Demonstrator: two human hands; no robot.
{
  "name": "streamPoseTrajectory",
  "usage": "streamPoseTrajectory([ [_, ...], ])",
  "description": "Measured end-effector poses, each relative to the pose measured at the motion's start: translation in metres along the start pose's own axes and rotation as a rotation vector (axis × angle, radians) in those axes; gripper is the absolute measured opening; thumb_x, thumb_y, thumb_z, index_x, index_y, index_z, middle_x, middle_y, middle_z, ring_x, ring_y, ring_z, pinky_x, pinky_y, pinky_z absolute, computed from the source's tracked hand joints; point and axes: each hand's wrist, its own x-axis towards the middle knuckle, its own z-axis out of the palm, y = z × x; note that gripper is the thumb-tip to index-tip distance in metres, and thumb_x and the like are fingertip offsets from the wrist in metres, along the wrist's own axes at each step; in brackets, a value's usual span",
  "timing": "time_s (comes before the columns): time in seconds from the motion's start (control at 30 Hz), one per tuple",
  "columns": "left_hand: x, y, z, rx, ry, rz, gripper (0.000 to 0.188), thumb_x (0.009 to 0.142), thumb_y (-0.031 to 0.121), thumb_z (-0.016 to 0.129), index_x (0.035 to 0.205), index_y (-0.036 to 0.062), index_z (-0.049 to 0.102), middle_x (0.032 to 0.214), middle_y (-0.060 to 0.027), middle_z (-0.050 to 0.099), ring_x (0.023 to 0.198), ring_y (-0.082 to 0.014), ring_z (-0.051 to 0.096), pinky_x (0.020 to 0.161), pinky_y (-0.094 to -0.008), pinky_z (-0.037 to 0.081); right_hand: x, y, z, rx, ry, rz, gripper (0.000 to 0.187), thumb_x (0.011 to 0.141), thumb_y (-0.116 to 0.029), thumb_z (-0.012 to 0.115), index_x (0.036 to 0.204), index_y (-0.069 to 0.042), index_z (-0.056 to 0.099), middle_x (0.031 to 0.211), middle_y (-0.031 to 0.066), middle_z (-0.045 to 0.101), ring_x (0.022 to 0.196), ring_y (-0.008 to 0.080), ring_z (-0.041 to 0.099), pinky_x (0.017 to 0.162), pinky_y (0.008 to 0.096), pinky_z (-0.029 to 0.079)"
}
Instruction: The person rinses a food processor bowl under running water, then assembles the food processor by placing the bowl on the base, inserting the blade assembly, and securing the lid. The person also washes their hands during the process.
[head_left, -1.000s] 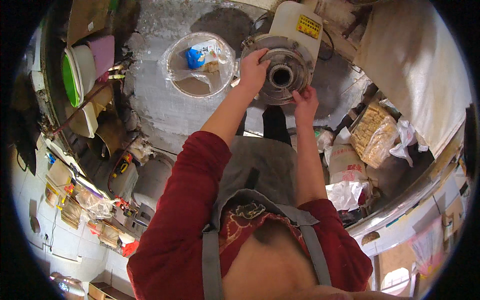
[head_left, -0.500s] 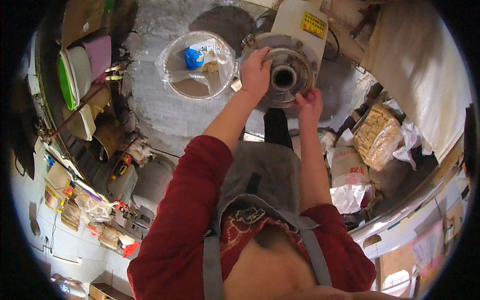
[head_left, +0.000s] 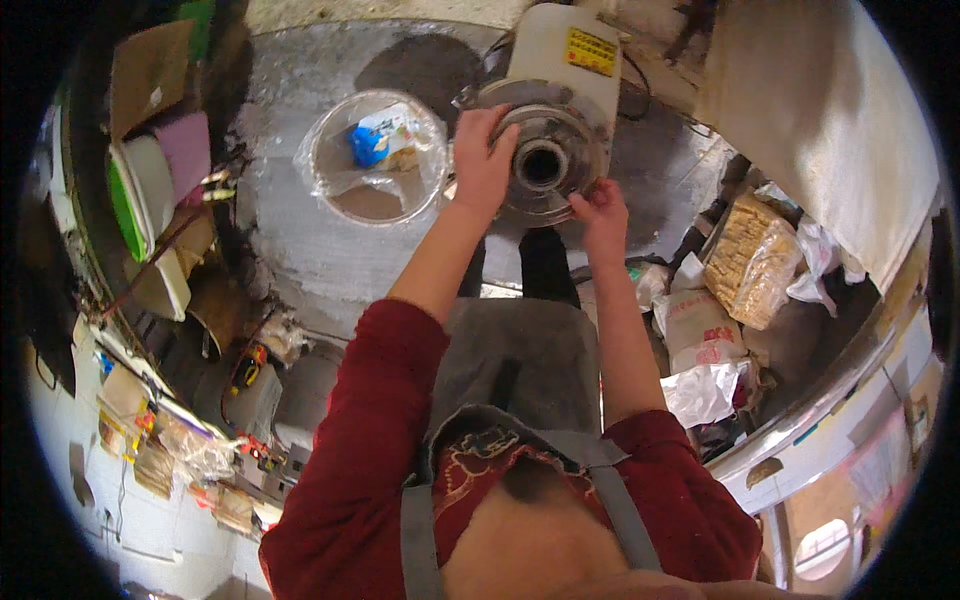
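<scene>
In front of me is a machine with a pale housing (head_left: 566, 50) and a round, worn metal head (head_left: 541, 190) with a dark hole at its centre. My left hand (head_left: 484, 160) curls over the left side of the metal head's round lid, thumb and fingers closed on the rim. At the lower right of the same lid, my right hand (head_left: 602, 216) pinches the edge between thumb and fingers. The undersides of both grips are hidden. Left of the machine stands a round bucket (head_left: 318, 160) lined with clear plastic, holding a blue and white packet (head_left: 385, 135).
Stacked basins and boards (head_left: 150, 185) line the left side. On the right lie a bag of tan blocks (head_left: 752, 262), a sack (head_left: 700, 330) and white plastic bags (head_left: 705, 392). A pale cloth (head_left: 820, 120) hangs at the far right. A dark cable (head_left: 640, 95) runs beside the machine.
The machine, bucket and my hands sit slightly farther left in the view, which has shifted. Both hands keep nearly the same hold on the lid.
</scene>
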Motion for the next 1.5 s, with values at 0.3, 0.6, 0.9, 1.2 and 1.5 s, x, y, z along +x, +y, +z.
streamPoseTrajectory([
  [0.3, 0.028, -0.031, -0.011, -0.560, -0.148, -0.737, 0.040, 0.081, 0.027, 0.067, 0.105, -0.0031, 0.056, 0.100, -0.0120, 0.059, 0.089, -0.0202, 0.057, 0.078, -0.0315, 0.046, -0.002, -0.005, 0.008, -0.462, 0.265, -0.351, 0.064, 0.072, -0.026, 0.075, 0.122, 0.001, 0.046, 0.115, 0.0122, 0.053, 0.104, 0.0198, 0.051, 0.092, 0.0334, 0.039],
  [0.6, 0.039, -0.046, 0.001, -0.451, -0.097, -0.763, 0.026, 0.079, 0.020, 0.069, 0.095, 0.0002, 0.062, 0.084, -0.0040, 0.063, 0.075, -0.0135, 0.056, 0.069, -0.0293, 0.045, 0.016, 0.003, -0.004, 0.010, -0.080, 0.008, 0.064, 0.071, -0.027, 0.071, 0.121, 0.005, 0.047, 0.110, 0.0142, 0.059, 0.100, 0.0214, 0.055, 0.091, 0.0308, 0.039],
  [0.9, 0.047, -0.064, -0.024, -0.772, -0.210, -0.790, 0.042, 0.082, 0.029, 0.066, 0.109, -0.0016, 0.059, 0.097, -0.0091, 0.062, 0.091, -0.0174, 0.056, 0.085, -0.0312, 0.041, 0.020, 0.021, -0.020, 0.116, -0.042, 0.103, 0.059, 0.078, -0.033, 0.066, 0.123, 0.000, 0.049, 0.118, 0.0153, 0.055, 0.105, 0.0246, 0.054, 0.090, 0.0351, 0.041],
  [1.2, 0.090, -0.146, -0.005, -0.459, -0.266, -1.079, 0.060, 0.074, 0.022, 0.069, 0.127, 0.0059, 0.047, 0.103, -0.0108, 0.056, 0.090, -0.0226, 0.053, 0.076, -0.0390, 0.044, 0.037, 0.091, -0.022, 0.634, 0.242, 0.559, 0.037, 0.086, -0.026, 0.054, 0.114, -0.002, 0.054, 0.101, 0.0143, 0.052, 0.092, 0.0267, 0.055, 0.074, 0.0414, 0.053],
  [1.5, 0.126, -0.138, -0.003, -0.431, -0.279, -1.097, 0.081, 0.066, 0.001, 0.066, 0.138, 0.0033, 0.029, 0.102, -0.0148, 0.058, 0.081, -0.0267, 0.056, 0.067, -0.0380, 0.045, 0.051, 0.108, -0.023, 0.613, 0.411, 0.549, 0.021, 0.079, -0.017, 0.054, 0.093, -0.002, 0.055, 0.084, 0.0080, 0.053, 0.069, 0.0222, 0.048, 0.071, 0.0396, 0.046],
])
